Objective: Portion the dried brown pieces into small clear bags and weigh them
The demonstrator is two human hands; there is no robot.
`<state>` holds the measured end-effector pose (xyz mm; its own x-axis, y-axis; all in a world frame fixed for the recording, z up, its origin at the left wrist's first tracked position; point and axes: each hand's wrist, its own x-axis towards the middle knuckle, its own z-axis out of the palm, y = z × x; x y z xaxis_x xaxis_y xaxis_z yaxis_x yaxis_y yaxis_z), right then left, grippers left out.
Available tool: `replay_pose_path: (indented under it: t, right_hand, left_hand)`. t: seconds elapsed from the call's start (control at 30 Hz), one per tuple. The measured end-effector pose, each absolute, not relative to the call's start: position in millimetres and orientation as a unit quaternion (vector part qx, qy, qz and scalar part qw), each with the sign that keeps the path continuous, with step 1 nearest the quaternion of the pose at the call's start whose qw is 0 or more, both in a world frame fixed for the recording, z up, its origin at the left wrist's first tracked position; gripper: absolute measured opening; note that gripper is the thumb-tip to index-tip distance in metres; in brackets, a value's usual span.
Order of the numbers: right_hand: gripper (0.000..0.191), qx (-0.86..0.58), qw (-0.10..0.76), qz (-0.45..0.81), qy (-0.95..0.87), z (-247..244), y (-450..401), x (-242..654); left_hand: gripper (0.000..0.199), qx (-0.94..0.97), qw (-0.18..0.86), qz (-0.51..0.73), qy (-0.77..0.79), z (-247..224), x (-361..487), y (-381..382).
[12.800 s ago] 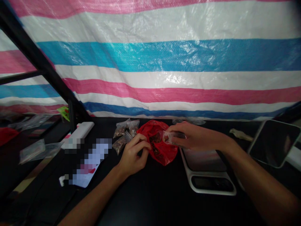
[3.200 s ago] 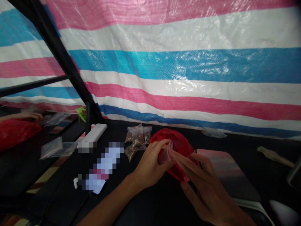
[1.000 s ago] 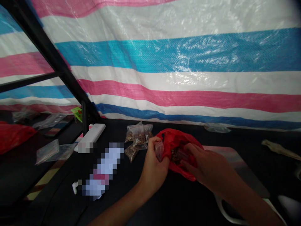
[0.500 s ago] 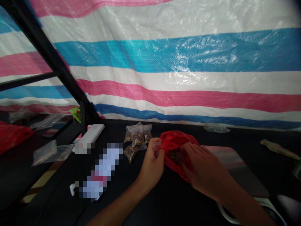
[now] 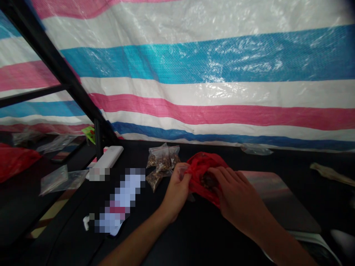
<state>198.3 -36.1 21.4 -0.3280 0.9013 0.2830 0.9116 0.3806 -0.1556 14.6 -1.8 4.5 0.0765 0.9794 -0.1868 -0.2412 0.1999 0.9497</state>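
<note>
A red plastic bag (image 5: 203, 159) lies open on the black table, with small dark brown pieces (image 5: 208, 181) inside it. My left hand (image 5: 177, 194) is closed at its left edge, pinching the red plastic together with a small clear plastic bag (image 5: 182, 170). From the right, my right hand (image 5: 235, 195) reaches into the bag's mouth, fingers bent down over the brown pieces. Its fingertips are partly hidden, so what they grip does not show. Just beyond my left hand sit several clear zip bags (image 5: 163, 159) filled with brown bits.
A phone (image 5: 122, 201), blurred out, lies left of my forearm, beside a white earbud (image 5: 86, 222). Farther back is a white power strip (image 5: 109, 159). A silver laptop-like slab (image 5: 274, 195) lies under my right arm. Black frame bars (image 5: 55, 62) slant up at left before striped sheeting (image 5: 194, 62).
My right hand has shifted slightly left within the red bag, and the bag's right side has drawn in. My left hand keeps its pinch. More brown pieces show.
</note>
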Motion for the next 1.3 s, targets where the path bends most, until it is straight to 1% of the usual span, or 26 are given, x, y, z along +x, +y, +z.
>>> replay_pose_path:
  t: [0.07, 0.2, 0.33, 0.5, 0.63, 0.7, 0.73, 0.87, 1.0, 1.07, 1.2, 1.3]
  right_hand:
    - [0.049, -0.552, 0.155, -0.048, -0.818, 20.8, -36.0, 198.3]
    - [0.042, -0.566, 0.145, -0.054, -0.810, 20.5, -35.3, 199.5]
    - [0.036, -0.566, 0.171, -0.028, -0.806, 18.2, -34.8, 197.9]
    - [0.024, -0.578, 0.188, 0.011, -0.794, 15.9, -35.3, 194.0]
    - [0.026, -0.582, 0.197, 0.030, -0.789, 14.9, -35.0, 193.1]
    - [0.028, -0.584, 0.204, 0.039, -0.784, 13.8, -33.7, 194.3]
    - [0.029, -0.587, 0.209, 0.043, -0.781, 13.2, -32.7, 195.3]
    - [0.030, -0.605, 0.231, 0.062, -0.759, 12.0, -27.7, 201.0]
    - [0.027, -0.613, 0.250, 0.061, -0.747, 15.3, -24.2, 205.3]
    - [0.028, -0.602, 0.264, 0.056, -0.752, 18.4, -24.7, 205.8]
    - [0.030, -0.569, 0.285, 0.053, -0.769, 26.4, -30.5, 201.5]
    - [0.031, -0.536, 0.280, 0.061, -0.794, 31.2, -35.3, 195.7]
  left_hand:
    - [0.014, 0.405, 0.626, 0.488, 0.454, 4.6, 14.9, -2.2]
    - [0.011, 0.447, 0.605, 0.485, 0.447, 0.6, 15.9, -2.2]
    - [0.012, 0.483, 0.581, 0.492, 0.432, -3.6, 16.3, -0.7]
    - [0.015, 0.441, 0.617, 0.483, 0.438, 1.2, 11.9, 2.3]
    - [0.016, 0.405, 0.645, 0.488, 0.426, 4.6, 10.9, 2.9]
    - [0.018, 0.446, 0.615, 0.493, 0.425, 4.0, 11.3, 2.2]
    - [0.020, 0.478, 0.585, 0.499, 0.426, 3.2, 11.4, 1.7]
    - [0.033, 0.597, 0.412, 0.519, 0.453, -0.3, 7.8, -1.7]
    - [0.038, 0.673, 0.284, 0.473, 0.493, 0.6, -0.4, -3.8]
    - [0.047, 0.702, 0.259, 0.447, 0.491, 1.1, -3.5, -3.4]
    - [0.071, 0.729, 0.273, 0.428, 0.459, -1.5, -5.4, -2.3]
    - [0.077, 0.746, 0.278, 0.403, 0.453, -3.0, -5.0, -2.9]
